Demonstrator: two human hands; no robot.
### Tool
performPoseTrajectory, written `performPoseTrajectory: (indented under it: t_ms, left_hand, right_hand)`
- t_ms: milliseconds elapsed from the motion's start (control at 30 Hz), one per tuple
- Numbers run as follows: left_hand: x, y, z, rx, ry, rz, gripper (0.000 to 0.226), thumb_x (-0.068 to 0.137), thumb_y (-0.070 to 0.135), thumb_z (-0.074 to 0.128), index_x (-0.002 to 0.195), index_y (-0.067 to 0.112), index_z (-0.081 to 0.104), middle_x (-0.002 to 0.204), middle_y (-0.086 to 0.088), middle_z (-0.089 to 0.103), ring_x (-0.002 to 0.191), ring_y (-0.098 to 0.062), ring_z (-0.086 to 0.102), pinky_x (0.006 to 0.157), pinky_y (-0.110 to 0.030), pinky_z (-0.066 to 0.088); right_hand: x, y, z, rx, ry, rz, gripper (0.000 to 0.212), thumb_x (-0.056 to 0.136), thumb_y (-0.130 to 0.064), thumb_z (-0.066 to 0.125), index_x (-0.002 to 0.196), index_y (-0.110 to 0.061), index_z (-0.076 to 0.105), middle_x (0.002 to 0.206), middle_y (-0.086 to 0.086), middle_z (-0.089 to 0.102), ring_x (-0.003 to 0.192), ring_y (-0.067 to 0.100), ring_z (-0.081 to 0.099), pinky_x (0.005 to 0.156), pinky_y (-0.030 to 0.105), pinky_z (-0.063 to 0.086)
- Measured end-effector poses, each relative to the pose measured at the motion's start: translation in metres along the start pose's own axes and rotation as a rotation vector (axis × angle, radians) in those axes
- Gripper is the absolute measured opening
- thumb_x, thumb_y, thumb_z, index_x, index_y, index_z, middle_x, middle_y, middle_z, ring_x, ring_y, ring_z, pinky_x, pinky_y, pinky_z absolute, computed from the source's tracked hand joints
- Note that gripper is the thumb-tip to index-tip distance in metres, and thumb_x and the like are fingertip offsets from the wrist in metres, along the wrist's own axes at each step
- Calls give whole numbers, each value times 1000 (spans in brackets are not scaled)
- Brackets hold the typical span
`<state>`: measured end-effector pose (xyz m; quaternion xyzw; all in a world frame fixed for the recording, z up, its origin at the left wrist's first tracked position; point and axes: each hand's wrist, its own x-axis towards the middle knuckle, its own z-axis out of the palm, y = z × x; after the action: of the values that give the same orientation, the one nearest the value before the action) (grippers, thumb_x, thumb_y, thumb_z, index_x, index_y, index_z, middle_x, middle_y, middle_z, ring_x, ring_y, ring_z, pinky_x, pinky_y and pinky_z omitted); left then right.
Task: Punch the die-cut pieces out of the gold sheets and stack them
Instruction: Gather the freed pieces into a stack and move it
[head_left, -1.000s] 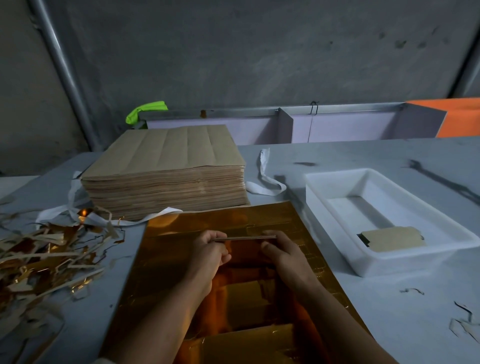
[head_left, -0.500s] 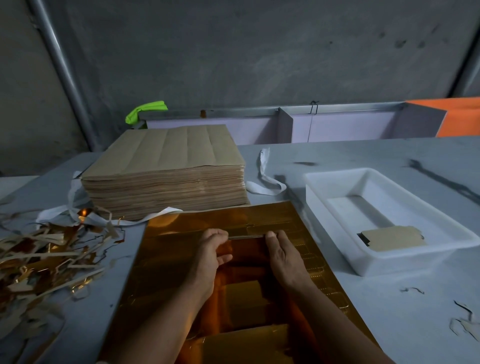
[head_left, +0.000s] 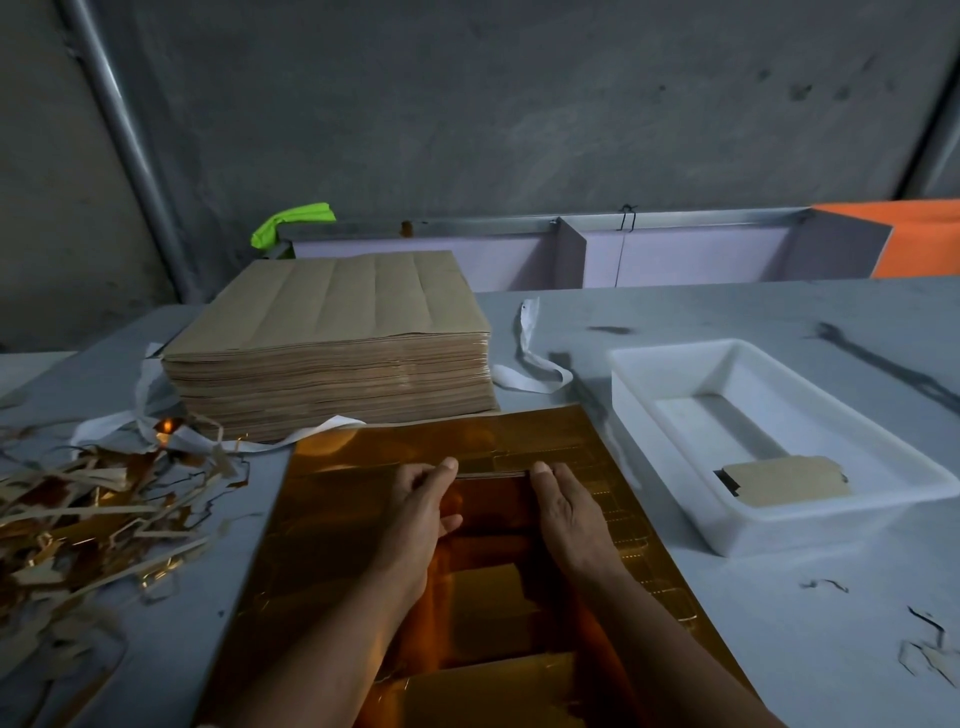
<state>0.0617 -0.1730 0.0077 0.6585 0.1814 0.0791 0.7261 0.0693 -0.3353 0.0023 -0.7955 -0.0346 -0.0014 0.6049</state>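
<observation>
Nearest, the left hand (head_left: 421, 514) and right hand (head_left: 566, 514) lie flat, fingers straight and pressed together, flanking a small stack of pieces (head_left: 493, 499). Beneath lies the glossy gold sheet (head_left: 337, 519), long axis running near to far. Farther right, a white plastic tray (head_left: 670, 462); far left, a thick pile of brown sheets (head_left: 332, 364).

Light is dim and cool, leaving the wall (head_left: 519, 104) and the surface (head_left: 727, 322) a flat blue-grey. Shadows are soft and faint. The white tray (head_left: 644, 353) is the brightest area. The gold sheet (head_left: 353, 467) mirrors warm orange bands without harsh glare, and one small glint burns among the scrap strips (head_left: 104, 509). Wide-angle distortion bows the pipe (head_left: 130, 156) at the left edge. The centre is sharp, while the lower corners are soft and murky.
</observation>
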Motion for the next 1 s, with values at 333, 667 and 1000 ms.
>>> performPoseTrajectory:
  t_ms: [333, 667, 1000]
  left_hand:
    - [0, -4, 0, -71, -15, -95, 19, 86, 47, 66, 94, 32, 58, 120, -4, 58, 101, -24, 63, 83, -37, 57]
    - [1, -8, 0, -57, -17, -97, 25, 84, 51, 66, 99, 32, 59, 121, -5, 58, 99, -23, 64, 78, -35, 56]
    - [3, -6, 1, -75, 7, -145, 61, 81, 54, 68, 132, 27, 49, 109, 5, 52, 93, -20, 64, 78, -35, 57]
  right_hand:
    - [2, 0, 2, -2, 46, 7, 40, 102, -52, 34, 96, -19, 55, 95, 8, 65, 91, 22, 64, 85, 46, 56]
    - [0, 0, 2, 2, 49, -2, 40, 102, -52, 34, 95, -19, 56, 91, 4, 64, 87, 18, 63, 74, 35, 53]
    - [-2, -6, 0, 17, 8, 50, 38, 100, -56, 37, 96, -24, 56, 93, 1, 63, 88, 17, 62, 70, 29, 47]
